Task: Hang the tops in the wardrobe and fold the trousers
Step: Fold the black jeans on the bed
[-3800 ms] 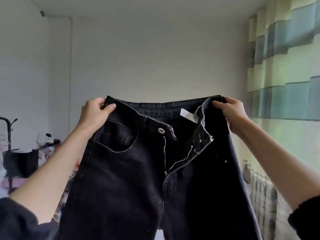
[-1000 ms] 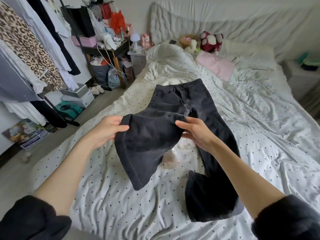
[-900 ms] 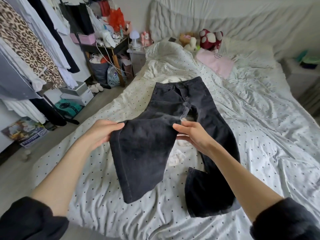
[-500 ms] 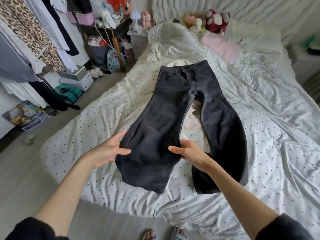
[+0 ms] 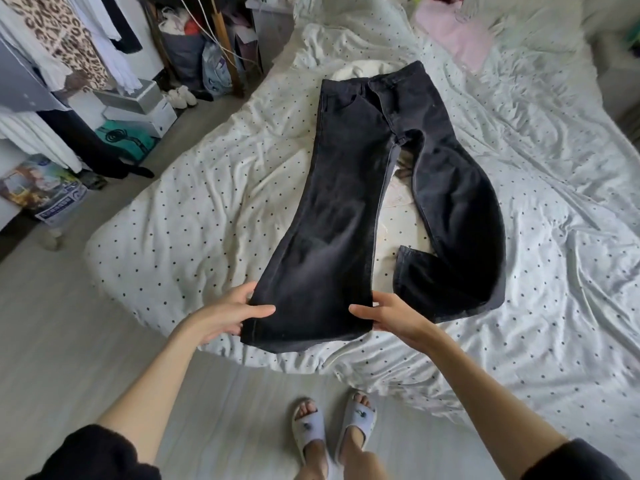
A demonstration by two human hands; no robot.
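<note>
Your left hand and right hand pinch one trousers leg hem, arms outstretched. Hands apart, thumbs on top, over the bed.

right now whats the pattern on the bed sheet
White bed sheet with small dark dots, head view.

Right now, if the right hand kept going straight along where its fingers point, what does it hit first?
The right hand points left across the hem of the black trousers, which it grips. Going straight on, it would probably meet the left hand gripping the hem's other edge; depth is unclear.
</note>
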